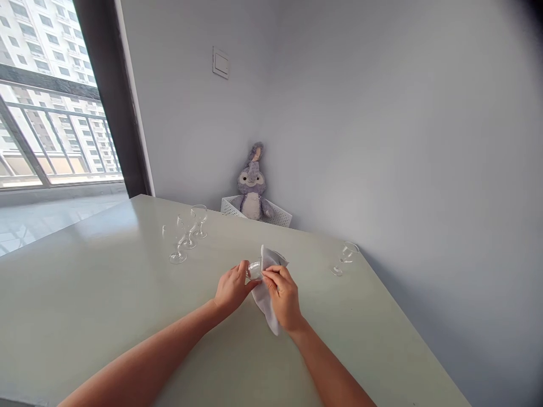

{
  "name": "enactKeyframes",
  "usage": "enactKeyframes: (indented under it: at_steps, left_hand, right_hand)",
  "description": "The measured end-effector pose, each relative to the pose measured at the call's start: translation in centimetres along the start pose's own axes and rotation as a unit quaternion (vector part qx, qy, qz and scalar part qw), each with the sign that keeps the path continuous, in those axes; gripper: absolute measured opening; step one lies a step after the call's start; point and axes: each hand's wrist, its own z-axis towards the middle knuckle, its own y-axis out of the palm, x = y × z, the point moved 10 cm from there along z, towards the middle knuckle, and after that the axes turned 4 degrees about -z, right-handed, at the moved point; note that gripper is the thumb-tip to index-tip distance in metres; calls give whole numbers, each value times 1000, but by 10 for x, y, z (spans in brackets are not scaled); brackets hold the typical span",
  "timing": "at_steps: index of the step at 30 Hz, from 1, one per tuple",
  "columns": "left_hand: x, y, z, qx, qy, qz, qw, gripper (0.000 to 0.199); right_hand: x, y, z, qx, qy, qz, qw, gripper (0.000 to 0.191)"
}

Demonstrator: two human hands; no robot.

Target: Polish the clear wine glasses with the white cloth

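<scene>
Near the middle of the table my left hand (233, 286) is closed around the base end of a stemmed glass (254, 270), which is tilted on its side. My right hand (283, 294) pinches a pale grey cloth (271, 257) against the glass. The cloth is draped over the bowl end and hides most of it, and a long corner (268, 314) hangs below my right hand.
Several clear stemmed glasses stand at the back left, one of them (178, 257) nearest me. Another stemmed glass (345, 254) stands near the table's right edge. Behind the pale table (106, 316), a plush rabbit (251, 189) sits in a white perforated basket (280, 216) by the wall corner.
</scene>
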Motion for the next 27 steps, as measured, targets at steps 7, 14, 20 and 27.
enactKeyframes:
  at_steps: [7,14,20,27]
  left_hand:
    - [-1,-3,1,-11,-16,32,999,19]
    - [8,-8,1,-21,9,48,999,16]
    - [34,-13,-5,28,136,129,982,23]
    - [49,-24,-13,77,181,188,962,25]
  right_hand:
    - [49,12,-13,-16,330,370,868,38]
    - [17,27,-16,-100,271,351,891,29]
    - [3,46,-26,-231,265,339,872,31]
    - [6,50,-37,-200,335,464,795,30]
